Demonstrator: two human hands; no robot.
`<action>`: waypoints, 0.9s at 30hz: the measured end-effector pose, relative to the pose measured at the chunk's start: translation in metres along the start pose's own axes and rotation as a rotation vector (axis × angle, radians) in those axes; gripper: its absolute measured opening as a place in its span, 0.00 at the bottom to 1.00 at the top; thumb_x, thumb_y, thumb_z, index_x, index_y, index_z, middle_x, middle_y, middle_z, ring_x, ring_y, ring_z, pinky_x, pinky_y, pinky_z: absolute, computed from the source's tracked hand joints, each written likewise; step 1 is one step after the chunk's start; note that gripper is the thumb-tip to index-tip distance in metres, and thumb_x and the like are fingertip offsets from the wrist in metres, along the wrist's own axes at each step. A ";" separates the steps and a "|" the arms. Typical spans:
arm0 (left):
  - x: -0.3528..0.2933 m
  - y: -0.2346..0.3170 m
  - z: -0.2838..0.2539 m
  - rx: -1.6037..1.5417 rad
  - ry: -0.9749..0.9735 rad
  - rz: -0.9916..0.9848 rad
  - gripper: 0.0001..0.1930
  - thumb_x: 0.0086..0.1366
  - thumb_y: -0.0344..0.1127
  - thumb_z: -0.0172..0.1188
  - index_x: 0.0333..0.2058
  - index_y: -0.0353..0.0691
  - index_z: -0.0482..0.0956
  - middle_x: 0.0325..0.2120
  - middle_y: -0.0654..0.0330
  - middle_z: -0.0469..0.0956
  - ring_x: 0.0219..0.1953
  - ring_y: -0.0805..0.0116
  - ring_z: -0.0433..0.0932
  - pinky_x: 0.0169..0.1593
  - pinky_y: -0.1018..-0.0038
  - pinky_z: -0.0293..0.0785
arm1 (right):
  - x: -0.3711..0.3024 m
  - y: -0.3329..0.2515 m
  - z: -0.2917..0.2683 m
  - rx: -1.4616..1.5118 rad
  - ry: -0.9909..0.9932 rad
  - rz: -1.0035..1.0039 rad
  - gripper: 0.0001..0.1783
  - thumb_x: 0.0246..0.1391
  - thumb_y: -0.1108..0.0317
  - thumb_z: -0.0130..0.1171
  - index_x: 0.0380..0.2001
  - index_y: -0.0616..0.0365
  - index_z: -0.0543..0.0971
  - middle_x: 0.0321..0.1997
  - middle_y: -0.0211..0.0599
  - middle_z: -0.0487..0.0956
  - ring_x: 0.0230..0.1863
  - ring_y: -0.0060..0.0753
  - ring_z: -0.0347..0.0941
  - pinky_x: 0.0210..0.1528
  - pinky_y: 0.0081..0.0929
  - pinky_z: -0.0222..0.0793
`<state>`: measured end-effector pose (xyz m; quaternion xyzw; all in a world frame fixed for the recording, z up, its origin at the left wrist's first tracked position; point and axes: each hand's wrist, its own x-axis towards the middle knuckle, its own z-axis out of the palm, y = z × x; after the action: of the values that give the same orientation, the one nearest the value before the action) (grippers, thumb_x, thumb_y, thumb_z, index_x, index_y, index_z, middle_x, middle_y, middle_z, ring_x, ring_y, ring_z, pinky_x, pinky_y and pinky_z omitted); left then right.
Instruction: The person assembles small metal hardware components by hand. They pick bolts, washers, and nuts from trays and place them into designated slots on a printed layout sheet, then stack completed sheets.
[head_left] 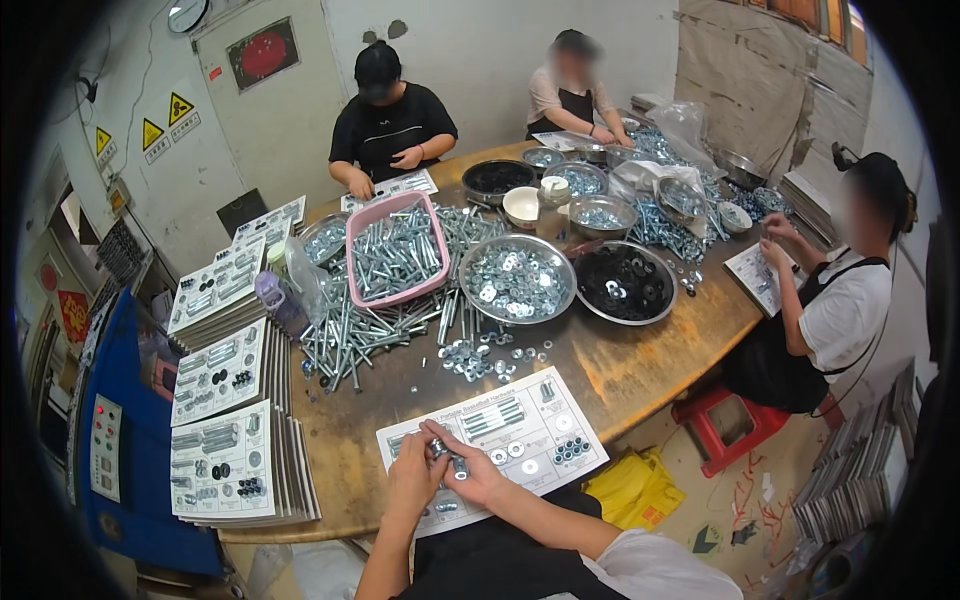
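A white printed card [520, 430] lies on the brown table's near edge, with silver bolts, washers and black nuts set on its pictures. My left hand [412, 478] and my right hand [470, 468] meet over the card's left part. Their fingertips pinch small silver hardware [447, 458], a bolt or nut, between them. Loose washers [480, 358] lie just beyond the card.
Behind the card are a pink basket of bolts [397, 252], a steel bowl of washers [517, 277], a bowl of black washers [625, 283] and a heap of long bolts [350, 335]. Stacks of filled cards [225, 450] stand at left. Three other people sit around the table [640, 350].
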<state>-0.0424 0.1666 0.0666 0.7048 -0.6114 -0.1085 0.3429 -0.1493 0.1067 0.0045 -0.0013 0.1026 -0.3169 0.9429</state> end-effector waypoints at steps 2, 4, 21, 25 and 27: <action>0.000 0.002 0.000 0.019 -0.009 0.009 0.19 0.51 0.33 0.69 0.42 0.38 0.76 0.28 0.55 0.74 0.26 0.60 0.75 0.31 0.67 0.72 | 0.003 -0.002 -0.009 0.014 -0.019 0.023 0.25 0.63 0.73 0.45 0.64 0.58 0.64 0.67 0.33 0.64 0.67 0.29 0.59 0.68 0.26 0.55; -0.002 0.005 -0.002 0.035 -0.031 0.005 0.20 0.51 0.32 0.69 0.43 0.37 0.75 0.29 0.55 0.74 0.26 0.59 0.75 0.31 0.66 0.72 | 0.000 -0.003 -0.011 -0.026 -0.046 0.030 0.26 0.63 0.73 0.46 0.64 0.56 0.64 0.68 0.31 0.64 0.67 0.30 0.58 0.68 0.26 0.54; 0.003 0.001 0.010 -0.057 -0.006 -0.016 0.15 0.57 0.29 0.63 0.43 0.33 0.74 0.28 0.53 0.73 0.27 0.55 0.75 0.32 0.65 0.72 | -0.003 -0.013 -0.001 -0.152 0.051 0.014 0.26 0.64 0.73 0.43 0.65 0.53 0.64 0.68 0.26 0.64 0.65 0.20 0.59 0.61 0.13 0.58; 0.006 -0.030 0.006 -0.519 -0.177 -0.249 0.17 0.58 0.30 0.65 0.46 0.33 0.75 0.25 0.64 0.72 0.23 0.75 0.72 0.28 0.77 0.69 | -0.013 -0.019 0.011 -0.082 0.091 0.038 0.24 0.64 0.67 0.50 0.63 0.54 0.67 0.63 0.26 0.71 0.55 0.16 0.69 0.46 0.12 0.68; 0.005 -0.021 -0.017 -0.753 -0.227 -0.292 0.18 0.60 0.30 0.65 0.48 0.34 0.75 0.24 0.71 0.69 0.23 0.85 0.68 0.26 0.83 0.65 | -0.012 -0.020 0.026 0.013 0.348 0.060 0.20 0.65 0.66 0.49 0.59 0.56 0.71 0.47 0.27 0.78 0.37 0.14 0.72 0.29 0.07 0.64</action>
<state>-0.0146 0.1679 0.0677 0.5932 -0.4565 -0.4490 0.4880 -0.1661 0.0962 0.0336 0.0629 0.2621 -0.2850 0.9198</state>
